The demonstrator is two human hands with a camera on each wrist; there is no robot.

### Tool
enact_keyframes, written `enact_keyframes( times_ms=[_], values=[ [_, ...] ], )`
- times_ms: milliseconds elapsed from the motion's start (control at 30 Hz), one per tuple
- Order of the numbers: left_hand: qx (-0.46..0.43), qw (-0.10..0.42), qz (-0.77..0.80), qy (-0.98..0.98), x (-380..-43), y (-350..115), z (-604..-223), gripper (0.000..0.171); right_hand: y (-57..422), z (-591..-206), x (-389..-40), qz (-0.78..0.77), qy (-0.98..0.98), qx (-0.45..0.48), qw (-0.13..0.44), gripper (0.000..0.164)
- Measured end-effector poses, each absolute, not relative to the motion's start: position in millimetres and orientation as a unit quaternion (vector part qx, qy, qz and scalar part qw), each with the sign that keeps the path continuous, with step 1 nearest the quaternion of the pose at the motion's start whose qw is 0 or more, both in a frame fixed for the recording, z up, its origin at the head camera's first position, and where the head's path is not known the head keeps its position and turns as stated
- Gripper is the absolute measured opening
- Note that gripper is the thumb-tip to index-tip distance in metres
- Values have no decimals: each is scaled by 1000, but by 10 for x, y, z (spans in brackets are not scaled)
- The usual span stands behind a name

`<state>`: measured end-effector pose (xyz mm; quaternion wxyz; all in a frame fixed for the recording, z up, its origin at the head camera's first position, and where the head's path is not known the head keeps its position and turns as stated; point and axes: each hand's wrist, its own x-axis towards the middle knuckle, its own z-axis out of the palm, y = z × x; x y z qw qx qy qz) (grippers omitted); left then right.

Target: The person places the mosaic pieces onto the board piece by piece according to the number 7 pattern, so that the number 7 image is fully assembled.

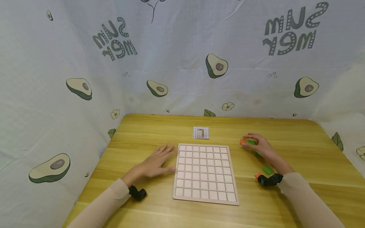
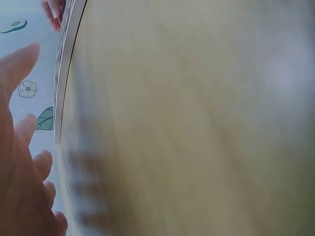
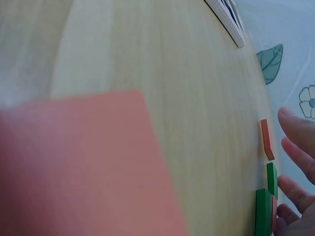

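Note:
A wooden grid board (image 1: 203, 172) with bare square cells lies on the table. My left hand (image 1: 156, 162) rests beside its left edge, fingers spread, thumb reaching towards the rim. On the right, my right hand (image 1: 258, 146) hovers by several small square tiles, thumb and fingers parted around an orange tile (image 1: 242, 141) and a green tile (image 1: 251, 142). The right wrist view shows the thumb (image 3: 298, 129) a little apart from that orange tile (image 3: 266, 140). Another green tile (image 1: 257, 154) is partly hidden under the right hand.
Behind the board lies a small card (image 1: 201, 133) printed with a grid and coloured squares. Nearer the right wrist are a green tile (image 1: 267, 170) and an orange tile (image 1: 258, 175), the latter partly behind the wrist camera (image 1: 269, 180). A printed curtain (image 1: 182, 91) hangs along the table's back edge.

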<state>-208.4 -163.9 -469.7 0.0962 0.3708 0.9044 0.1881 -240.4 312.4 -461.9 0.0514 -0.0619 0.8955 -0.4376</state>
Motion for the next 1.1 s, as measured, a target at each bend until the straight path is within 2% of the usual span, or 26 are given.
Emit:
enact_keyframes(
  times_ms=[1100],
  values=[
    [361, 115, 149, 913, -2031, -1591, -4767, 81, 3120, -4708, -2467, -387, 920, -71, 2, 39]
  ],
)
